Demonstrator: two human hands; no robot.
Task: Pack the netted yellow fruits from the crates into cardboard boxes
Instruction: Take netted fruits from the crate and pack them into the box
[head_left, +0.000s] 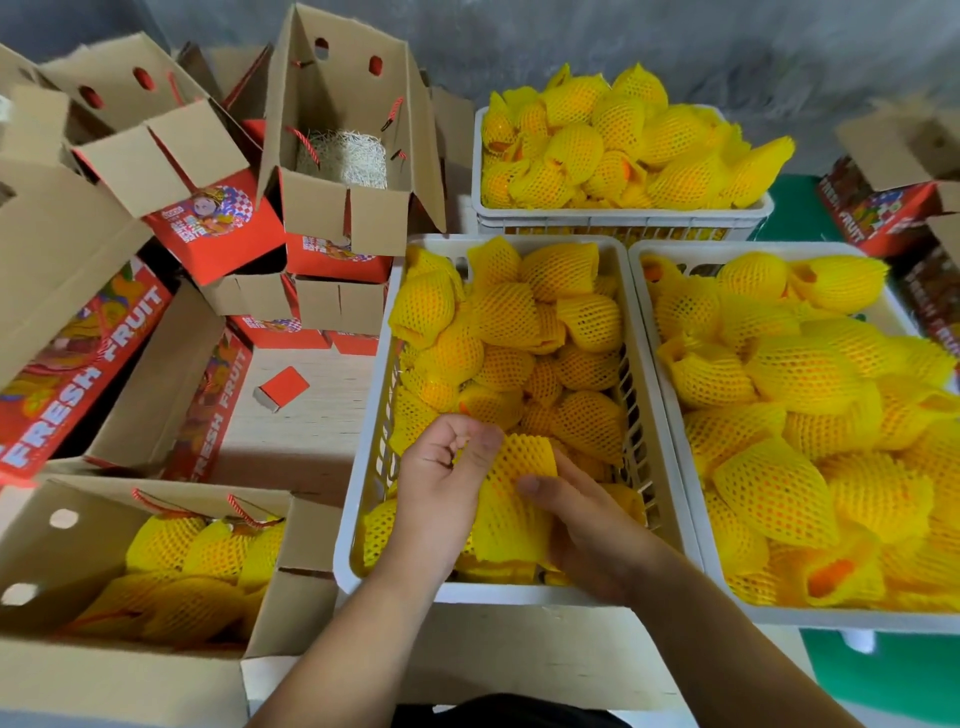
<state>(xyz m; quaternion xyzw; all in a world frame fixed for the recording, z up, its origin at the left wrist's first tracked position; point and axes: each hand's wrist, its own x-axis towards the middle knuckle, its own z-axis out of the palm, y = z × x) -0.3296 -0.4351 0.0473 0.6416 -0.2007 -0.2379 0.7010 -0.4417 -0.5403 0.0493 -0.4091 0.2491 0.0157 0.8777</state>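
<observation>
Both hands are down in the middle crate (363, 467), closed around one netted fruit (511, 499) near its front edge: the left hand (447, 483) pinches the net from the left with curled fingers, the right hand (582, 525) wraps it from the right, thumb on top. Pretty tight here. That crate sits wall to wall with the right crate (670, 395), and a third crate (618, 215) butts up just behind them. The only bare table (301, 421) is a small patch left of the middle crate, with a little red box (283, 387) on it. The open cardboard box (291, 608) at front left already holds netted fruit. Right crate and the boxes at both sides are cut off by the frame, and the box stack at back left is a blurry jumble.
</observation>
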